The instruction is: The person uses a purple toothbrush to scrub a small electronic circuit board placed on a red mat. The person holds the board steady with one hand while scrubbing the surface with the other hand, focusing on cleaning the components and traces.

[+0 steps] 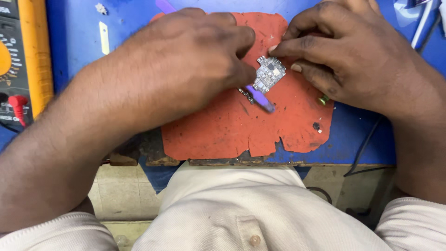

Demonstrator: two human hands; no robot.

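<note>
Head view: left hand [186, 60] pinches purple tool [260, 98], tip under small circuit board [269, 74]; right hand [344, 51] fingertips press board on red mat [223, 125]. Board not yet lifted.

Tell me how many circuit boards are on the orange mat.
1. A small grey circuit board lies near the middle of the orange mat, pinned by the right hand, with the left hand holding a purple tool against it. The hands may hide more.
</note>
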